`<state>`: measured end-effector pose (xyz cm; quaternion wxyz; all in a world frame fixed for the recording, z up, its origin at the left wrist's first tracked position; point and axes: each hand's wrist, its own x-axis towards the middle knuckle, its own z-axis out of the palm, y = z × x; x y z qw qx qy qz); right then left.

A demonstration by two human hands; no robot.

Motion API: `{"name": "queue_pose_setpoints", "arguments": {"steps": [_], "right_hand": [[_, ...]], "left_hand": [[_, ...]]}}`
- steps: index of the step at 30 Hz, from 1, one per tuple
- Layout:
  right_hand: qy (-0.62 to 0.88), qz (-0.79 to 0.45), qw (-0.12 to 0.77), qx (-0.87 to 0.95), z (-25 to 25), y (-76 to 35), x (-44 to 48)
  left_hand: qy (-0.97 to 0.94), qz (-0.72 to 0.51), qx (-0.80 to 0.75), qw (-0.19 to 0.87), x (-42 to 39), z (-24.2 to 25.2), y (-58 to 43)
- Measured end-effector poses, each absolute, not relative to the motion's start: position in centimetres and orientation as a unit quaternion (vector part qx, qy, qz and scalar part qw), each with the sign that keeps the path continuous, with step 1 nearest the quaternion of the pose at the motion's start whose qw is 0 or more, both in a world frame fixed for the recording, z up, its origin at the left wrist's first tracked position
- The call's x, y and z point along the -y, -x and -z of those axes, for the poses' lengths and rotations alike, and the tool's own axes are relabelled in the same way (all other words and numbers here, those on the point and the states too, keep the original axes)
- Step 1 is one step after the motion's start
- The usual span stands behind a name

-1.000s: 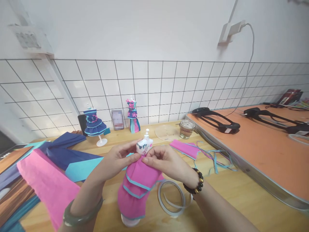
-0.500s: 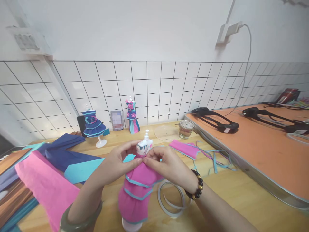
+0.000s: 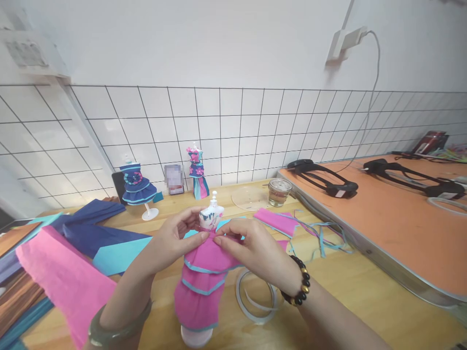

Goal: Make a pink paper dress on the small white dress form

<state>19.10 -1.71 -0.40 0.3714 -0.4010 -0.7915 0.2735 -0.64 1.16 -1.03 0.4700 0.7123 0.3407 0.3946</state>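
Note:
A small white mannequin (image 3: 210,217) stands upright in front of me, wearing a tiered pink crepe-paper skirt (image 3: 199,306) edged in light blue. At its waist my left hand (image 3: 178,236) presses the pink paper with the thumb, its fingers curled behind the torso. My right hand (image 3: 251,248) pinches the top pink layer (image 3: 204,255) between thumb and forefinger, close beside the left thumb. A pink end of paper sticks out past the right hand. Right of the skirt lies a roll of white tape (image 3: 239,296).
Two dressed mini mannequins, one in a blue dress (image 3: 138,187) and one in a pink-blue gown (image 3: 199,175), stand by the tiled wall. A glass jar (image 3: 279,192), paper strips (image 3: 323,238) and an orange board (image 3: 383,233) are rightward; crepe sheets (image 3: 65,277) lie left.
My right hand has drawn slightly away from the mannequin's front, and a pink paper end now shows beyond it. The view has shifted a little. Both hands stay at the waist.

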Motion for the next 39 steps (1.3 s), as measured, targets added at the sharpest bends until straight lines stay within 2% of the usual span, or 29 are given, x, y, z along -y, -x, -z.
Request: {"name": "queue_pose_setpoints", "arguments": {"steps": [8,21,30,39], "right_hand": [[0.422,-0.204,0.368,0.803,0.3,-19.1,1.6],[0.403,-0.232,0.377,0.801,0.4,-19.1,1.6],[0.354,-0.308,0.385,0.795,0.2,-19.1,1.7],[0.388,-0.291,0.416,0.77,0.6,-18.5,1.7]], "left_hand": [[-0.718,-0.383,-0.341,0.47,-1.0,0.8,0.7],[-0.737,-0.37,-0.372,0.426,-0.4,0.3,0.5],[-0.76,-0.358,-0.376,0.392,-0.2,-0.1,0.4],[-0.755,-0.357,-0.388,0.389,0.1,0.0,0.2]]}}
